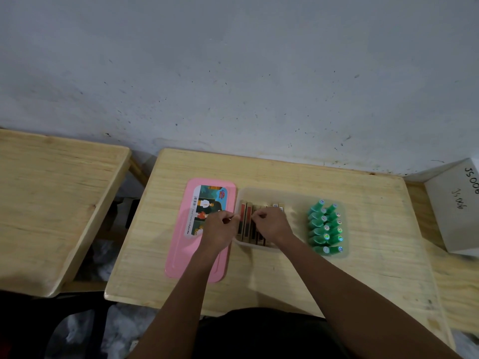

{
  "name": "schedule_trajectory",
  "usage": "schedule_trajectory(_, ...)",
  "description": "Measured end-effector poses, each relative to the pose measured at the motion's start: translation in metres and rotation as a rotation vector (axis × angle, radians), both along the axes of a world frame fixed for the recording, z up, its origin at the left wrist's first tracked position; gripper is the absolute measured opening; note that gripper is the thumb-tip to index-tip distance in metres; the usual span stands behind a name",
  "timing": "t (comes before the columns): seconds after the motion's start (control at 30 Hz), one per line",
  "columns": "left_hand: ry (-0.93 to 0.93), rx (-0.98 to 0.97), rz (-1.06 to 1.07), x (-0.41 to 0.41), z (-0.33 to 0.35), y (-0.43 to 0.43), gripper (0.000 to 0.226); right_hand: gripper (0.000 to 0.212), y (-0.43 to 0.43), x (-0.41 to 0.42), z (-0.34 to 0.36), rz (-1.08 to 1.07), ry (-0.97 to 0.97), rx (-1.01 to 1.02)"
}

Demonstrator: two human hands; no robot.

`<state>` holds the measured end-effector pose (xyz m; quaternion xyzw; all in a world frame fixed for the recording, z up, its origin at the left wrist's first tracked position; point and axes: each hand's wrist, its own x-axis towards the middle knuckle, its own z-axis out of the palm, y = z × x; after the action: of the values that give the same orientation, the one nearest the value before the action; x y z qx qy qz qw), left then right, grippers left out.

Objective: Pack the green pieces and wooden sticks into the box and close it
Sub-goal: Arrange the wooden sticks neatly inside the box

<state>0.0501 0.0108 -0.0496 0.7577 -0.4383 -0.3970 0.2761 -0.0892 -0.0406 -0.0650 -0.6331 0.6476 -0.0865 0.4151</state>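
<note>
Our two bare forearms reached in over the near edge of the pale wooden table [285,275]. Our left hand [220,229] hovered above the right edge of the pink lid [197,260], fingers curled toward the box's left rim; we could not tell whether it grasped anything. Our right hand [272,224] was curled down onto the wooden sticks [245,224], pinching at them where they stood in a row in the left part of the clear box [293,193]. The green pieces [325,226] lay in two rows in the box's right part. The lid lay flat just left of the box. Beyond stood a second table [51,203] at left, a grey carton [451,203] at right and a speckled wall [233,73]
</note>
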Motion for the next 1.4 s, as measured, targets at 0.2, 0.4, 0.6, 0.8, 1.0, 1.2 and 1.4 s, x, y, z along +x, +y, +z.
schedule_trajectory(0.2, 0.001, -0.001, -0.003, 0.000, 0.000, 0.000, 0.023, 0.016, 0.005, -0.019, 0.000, -0.013, 0.269, -0.053)
schedule_trajectory(0.4, -0.002, -0.015, 0.005, -0.001, 0.001, 0.000, 0.022, 0.030, 0.012, -0.014, -0.001, 0.104, 0.466, -0.097)
schedule_trajectory(0.6, -0.016, -0.006, 0.002, -0.001, 0.001, 0.001, 0.023, 0.028, 0.009, -0.010, 0.005, 0.124, 0.540, -0.094)
schedule_trajectory(0.8, -0.021, -0.002, 0.008, -0.002, 0.002, 0.001, 0.022, 0.025, 0.007, -0.006, 0.008, 0.114, 0.549, -0.092)
schedule_trajectory(1.0, -0.012, -0.013, 0.011, -0.003, 0.002, 0.001, 0.021, 0.039, 0.005, -0.019, 0.013, -0.034, 0.367, -0.055)
schedule_trajectory(1.2, -0.025, -0.021, 0.008, -0.002, 0.001, 0.002, 0.022, 0.036, 0.003, -0.011, 0.010, 0.003, 0.195, 0.098)
schedule_trajectory(1.4, -0.031, -0.026, 0.012, -0.002, 0.000, 0.002, 0.025, 0.034, 0.000, -0.005, 0.007, 0.044, 0.175, 0.139)
